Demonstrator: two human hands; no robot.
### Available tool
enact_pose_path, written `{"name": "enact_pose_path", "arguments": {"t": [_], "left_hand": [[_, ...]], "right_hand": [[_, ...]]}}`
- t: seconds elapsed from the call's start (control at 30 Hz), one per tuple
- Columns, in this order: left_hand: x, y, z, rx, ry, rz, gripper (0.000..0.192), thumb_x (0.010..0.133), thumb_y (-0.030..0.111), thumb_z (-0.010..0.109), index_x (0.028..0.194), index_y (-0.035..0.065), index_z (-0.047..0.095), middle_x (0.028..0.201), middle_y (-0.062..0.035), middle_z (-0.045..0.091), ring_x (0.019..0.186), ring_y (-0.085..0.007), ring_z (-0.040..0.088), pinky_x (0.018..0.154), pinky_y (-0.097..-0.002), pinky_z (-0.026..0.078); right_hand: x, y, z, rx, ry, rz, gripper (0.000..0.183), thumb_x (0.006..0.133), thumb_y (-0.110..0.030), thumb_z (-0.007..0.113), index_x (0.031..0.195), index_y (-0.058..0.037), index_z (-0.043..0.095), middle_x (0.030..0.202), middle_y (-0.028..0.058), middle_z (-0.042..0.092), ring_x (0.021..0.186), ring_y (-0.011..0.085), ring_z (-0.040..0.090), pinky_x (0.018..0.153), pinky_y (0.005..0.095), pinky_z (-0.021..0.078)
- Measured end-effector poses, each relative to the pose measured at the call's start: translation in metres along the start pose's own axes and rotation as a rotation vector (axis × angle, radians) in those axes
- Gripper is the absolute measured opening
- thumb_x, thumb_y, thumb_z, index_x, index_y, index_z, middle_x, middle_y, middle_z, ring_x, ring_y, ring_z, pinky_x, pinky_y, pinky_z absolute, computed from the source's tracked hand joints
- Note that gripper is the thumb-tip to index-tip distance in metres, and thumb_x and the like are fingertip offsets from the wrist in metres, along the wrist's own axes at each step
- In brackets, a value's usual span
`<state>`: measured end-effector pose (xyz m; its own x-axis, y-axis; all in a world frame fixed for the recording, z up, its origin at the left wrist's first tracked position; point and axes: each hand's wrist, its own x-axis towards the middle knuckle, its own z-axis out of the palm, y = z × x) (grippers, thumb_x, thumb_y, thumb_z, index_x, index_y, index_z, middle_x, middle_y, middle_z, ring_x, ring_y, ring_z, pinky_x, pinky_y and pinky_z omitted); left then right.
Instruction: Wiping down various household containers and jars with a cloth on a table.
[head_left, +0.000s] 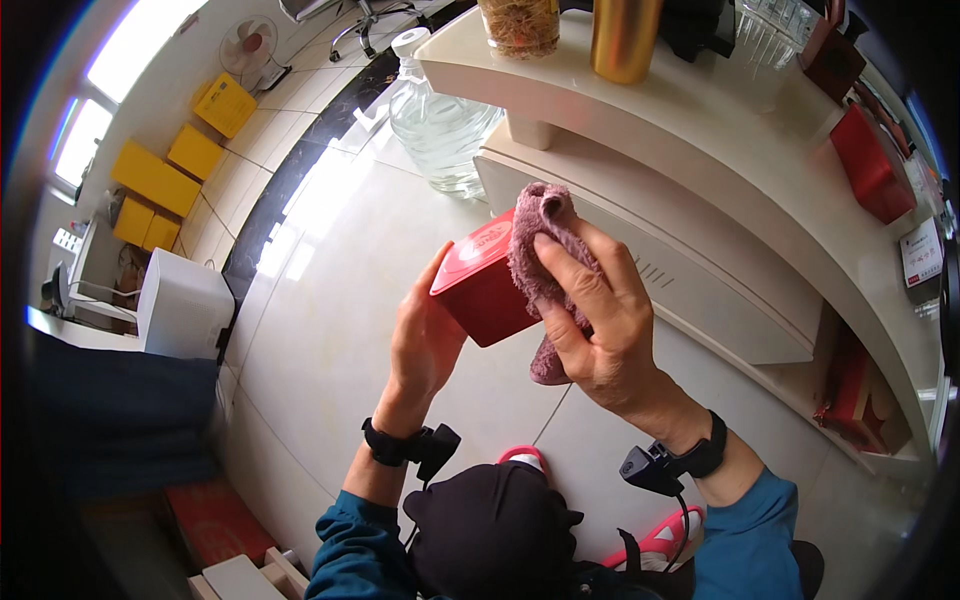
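My left hand (426, 337) grips a glossy red box (491, 300) by its left end, above the tiled floor. The box is tilted, and its lighter red face bears an oval mark with writing. In my right hand (607, 322) is a bunched mauve terry cloth (551, 262), pressed against the right end of the box. Part of the cloth hangs down below my fingers. The cloth hides the right end of the box, and the box hides most of my left fingers.
A cream counter (697, 120) with a drawer unit (675, 247) curves along the right, bearing a gold cylinder (626, 37), a jar (521, 26) and another red box (874, 165). A large clear water jug (442, 127) stands beside it. Yellow boxes (157, 176) and a white appliance (184, 304) are at left.
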<state>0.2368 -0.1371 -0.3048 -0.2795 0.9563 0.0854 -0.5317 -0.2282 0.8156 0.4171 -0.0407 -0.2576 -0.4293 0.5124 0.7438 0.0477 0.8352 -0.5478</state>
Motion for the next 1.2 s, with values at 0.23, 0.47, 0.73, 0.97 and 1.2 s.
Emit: {"name": "enact_pose_path", "arguments": {"t": [0.23,0.47,0.73,0.97,1.2], "left_hand": [[0.003,0.003,0.014,0.129,0.027,-0.019,0.096,0.080,0.045,0.074,0.145,-0.0036,0.024,0.141,-0.0191,0.042,0.130,-0.0281,0.045,0.106,-0.0428,0.041],[0.000,0.000,0.003,0.100,0.034,-0.046,0.106,0.068,0.045,0.084,0.143,-0.0065,0.028,0.137,-0.0198,0.046,0.126,-0.0264,0.049,0.106,-0.0400,0.041],[0.001,0.007,0.002,0.064,0.044,-0.017,0.107,0.068,0.044,0.085,0.143,-0.0059,0.028,0.138,-0.0189,0.045,0.128,-0.0256,0.047,0.107,-0.0402,0.040],[0.003,0.010,0.003,0.119,-0.016,-0.047,0.115,0.066,0.048,0.085,0.145,-0.0060,0.023,0.141,-0.0187,0.043,0.130,-0.0259,0.045,0.108,-0.0401,0.038],[0.007,0.016,0.001,0.036,-0.058,0.003,0.108,0.070,0.043,0.083,0.149,0.0018,0.022,0.144,-0.0164,0.041,0.132,-0.0272,0.043,0.109,-0.0429,0.038]], "right_hand": [[0.000,-0.011,0.006,0.023,-0.096,-0.052,0.035,0.082,-0.003,0.064,0.117,-0.0018,0.065,0.124,0.0175,0.056,0.102,0.0338,0.055,0.087,0.0396,0.0503],[-0.004,0.022,0.003,0.342,-0.104,0.259,0.033,0.085,-0.001,0.060,0.118,-0.0024,0.064,0.127,0.0143,0.057,0.106,0.0301,0.055,0.094,0.0370,0.0455],[-0.002,-0.010,0.007,0.205,-0.136,0.050,0.033,0.086,0.000,0.059,0.118,-0.0017,0.064,0.127,0.0139,0.056,0.109,0.0312,0.052,0.098,0.0373,0.0427],[-0.012,0.038,0.007,0.621,-0.121,0.498,0.033,0.094,-0.005,0.055,0.127,-0.0010,0.055,0.114,0.0070,0.059,0.101,0.0138,0.058,0.091,0.0285,0.0479],[0.009,0.007,-0.016,0.615,-0.165,0.444,0.037,0.091,0.000,0.057,0.128,0.0003,0.053,0.120,0.0068,0.056,0.102,0.0136,0.059,0.090,0.0278,0.0505]]}}
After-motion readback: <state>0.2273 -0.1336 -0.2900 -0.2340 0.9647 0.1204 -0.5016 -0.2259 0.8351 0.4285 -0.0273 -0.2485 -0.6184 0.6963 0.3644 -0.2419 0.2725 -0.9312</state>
